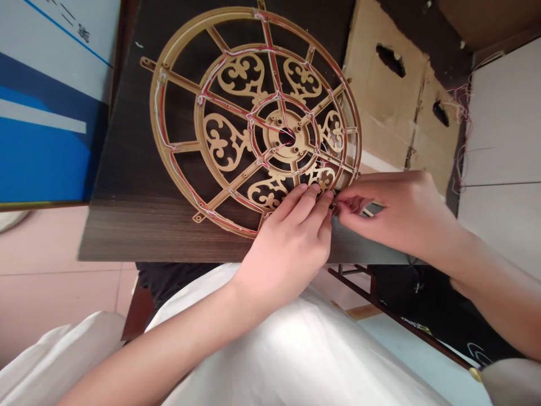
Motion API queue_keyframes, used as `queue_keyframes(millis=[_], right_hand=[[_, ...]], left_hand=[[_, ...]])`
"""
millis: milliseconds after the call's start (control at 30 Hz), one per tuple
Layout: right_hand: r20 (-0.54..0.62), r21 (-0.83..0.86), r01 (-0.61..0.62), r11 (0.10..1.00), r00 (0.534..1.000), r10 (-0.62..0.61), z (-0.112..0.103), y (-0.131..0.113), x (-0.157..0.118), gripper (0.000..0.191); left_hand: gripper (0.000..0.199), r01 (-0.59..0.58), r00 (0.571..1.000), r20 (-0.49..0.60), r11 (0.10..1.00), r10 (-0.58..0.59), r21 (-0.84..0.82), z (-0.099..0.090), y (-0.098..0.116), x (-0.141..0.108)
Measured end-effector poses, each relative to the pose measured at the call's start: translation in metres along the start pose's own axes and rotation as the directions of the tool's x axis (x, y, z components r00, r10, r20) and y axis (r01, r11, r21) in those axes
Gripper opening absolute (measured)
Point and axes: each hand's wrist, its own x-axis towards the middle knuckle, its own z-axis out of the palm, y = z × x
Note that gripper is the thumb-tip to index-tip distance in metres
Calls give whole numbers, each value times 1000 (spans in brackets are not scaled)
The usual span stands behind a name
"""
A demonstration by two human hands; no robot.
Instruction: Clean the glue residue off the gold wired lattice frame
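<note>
Lying flat: one round frame (291,151), gold-coloured, with rings, spokes and scrolled ornaments, set on a dark table (127,220) near its front edge. Item: red and white wires (274,70), run along the rings and spokes, some reaching the opening at the centre. Item: left hand (291,237), laid over the lower part of the frame, fingers side by side and stretched out; thumb out of sight, so whether it clamps the rim cannot be told. Item: right hand (393,206), just beside the left at the lower right rim, thumb and forefinger drawn together at the tips; perhaps a wire is pinched there, but the spot is too small and shaded to say. Risks, by judgement: a wire could spring from its run if tugged at a bend; its covering could be nicked if pressed on a hard edge; the frame could turn or slide should the left hand lift. Surroundings: torn cardboard (376,107) to the right, loose strands (461,107) beyond it, white cloth (296,344) below the table edge.
</note>
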Motion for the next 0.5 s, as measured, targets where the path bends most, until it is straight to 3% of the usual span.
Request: queue_keyframes(millis=[367, 500], right_hand=[[53, -152, 35, 988, 998, -27, 6, -10, 2, 26], [-43, -155, 22, 988, 999, -29, 12, -9, -4, 27]], left_hand=[[34, 9, 1000, 22, 1000, -9, 0, 0, 2, 1], [34, 11, 1000, 20, 1000, -11, -6, 0, 2, 0]])
